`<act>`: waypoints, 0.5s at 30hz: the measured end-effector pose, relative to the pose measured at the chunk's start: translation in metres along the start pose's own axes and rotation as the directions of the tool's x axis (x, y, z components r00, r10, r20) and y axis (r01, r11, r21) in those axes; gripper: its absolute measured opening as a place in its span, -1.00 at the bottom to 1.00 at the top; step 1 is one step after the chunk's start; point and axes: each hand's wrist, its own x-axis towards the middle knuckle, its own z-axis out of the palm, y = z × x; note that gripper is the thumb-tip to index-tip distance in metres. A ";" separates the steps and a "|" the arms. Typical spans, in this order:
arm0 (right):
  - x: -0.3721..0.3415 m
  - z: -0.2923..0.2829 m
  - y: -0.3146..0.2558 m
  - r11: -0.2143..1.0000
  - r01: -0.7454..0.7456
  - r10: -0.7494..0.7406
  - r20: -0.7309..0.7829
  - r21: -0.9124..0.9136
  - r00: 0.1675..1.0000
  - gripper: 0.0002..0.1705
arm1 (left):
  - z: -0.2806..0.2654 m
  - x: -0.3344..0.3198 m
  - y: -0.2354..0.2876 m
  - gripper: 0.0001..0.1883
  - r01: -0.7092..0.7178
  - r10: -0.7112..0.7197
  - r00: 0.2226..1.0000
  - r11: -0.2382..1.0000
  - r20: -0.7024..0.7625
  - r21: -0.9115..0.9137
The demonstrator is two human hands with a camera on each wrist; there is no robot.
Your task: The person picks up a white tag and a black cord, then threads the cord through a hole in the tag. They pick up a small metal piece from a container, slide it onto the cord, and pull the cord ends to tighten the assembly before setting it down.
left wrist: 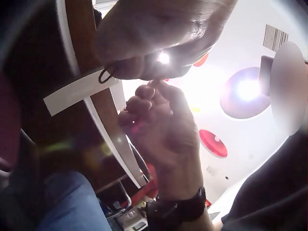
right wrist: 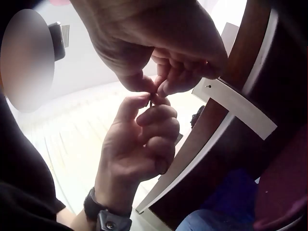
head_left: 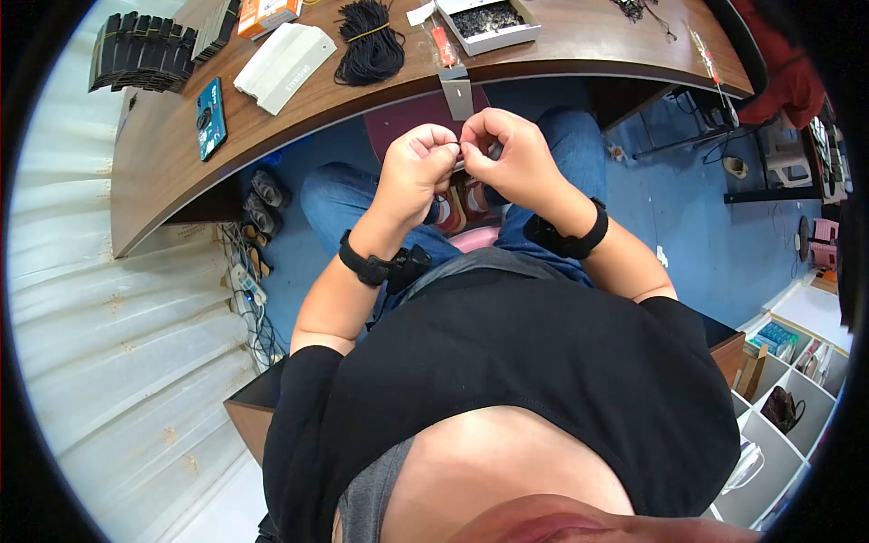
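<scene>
My left hand [head_left: 419, 170] and right hand [head_left: 514, 158] meet fingertip to fingertip above my lap, in front of the desk edge. Between them is a thin dark cord [right wrist: 151, 102], mostly hidden by the fingers. The left thumb and forefinger pinch it, the other fingers curled into the palm. From above, the right thumb and forefinger pinch it at the same spot in the right wrist view. A small dark loop of cord [left wrist: 100, 78] sticks out below the left hand in the left wrist view.
On the desk [head_left: 507, 71] lie a tied bundle of black cords [head_left: 369, 45], a grey-white packet [head_left: 285, 68], a blue phone-like box [head_left: 211, 119], stacks of black strips [head_left: 140, 54] and an open white box [head_left: 489, 27]. A pale strip [head_left: 458, 95] juts over the desk's front edge.
</scene>
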 end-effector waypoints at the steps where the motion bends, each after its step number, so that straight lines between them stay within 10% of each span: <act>1: 0.001 0.001 0.002 0.997 0.064 -0.064 -0.012 -0.041 0.998 -0.90 | -0.002 0.002 0.000 -0.94 0.043 -0.040 0.999 0.996 0.033 -0.081; 8: 0.001 -0.001 0.010 0.944 0.309 -0.322 -0.125 -0.113 0.938 -0.88 | -0.003 0.005 0.004 -0.89 0.124 -0.086 0.985 0.955 0.149 -0.270; 15: -0.004 -0.002 0.003 0.976 0.211 -0.199 -0.168 0.054 0.965 -0.85 | 0.003 0.003 0.005 -0.87 0.044 -0.034 0.998 0.975 0.049 -0.218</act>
